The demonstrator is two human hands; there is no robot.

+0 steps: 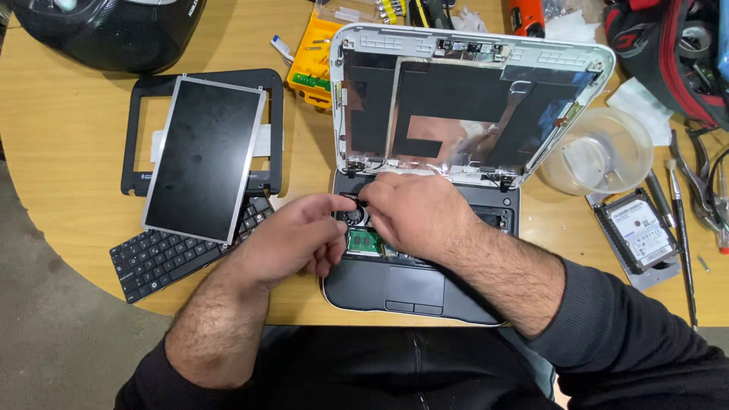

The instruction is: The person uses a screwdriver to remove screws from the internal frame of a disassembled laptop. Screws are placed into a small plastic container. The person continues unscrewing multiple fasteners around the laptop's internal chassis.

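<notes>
A small opened laptop [410,292] lies in front of me, keyboard removed, its screenless white lid [471,45] tilted back. My left hand [300,235] and my right hand [414,212] meet over the left rear of the base. Their fingertips pinch at a small round black fan [352,215] set in the base. A green memory board [364,241] shows just below the fan. The fingers hide how the fan is gripped.
A loose screen panel [203,156] lies on a black bezel [137,129] and a detached keyboard [156,262] at left. A hard drive [642,231], a clear plastic cup [600,152], screwdrivers [680,228] and pliers lie at right. A yellow parts box [313,57] sits behind.
</notes>
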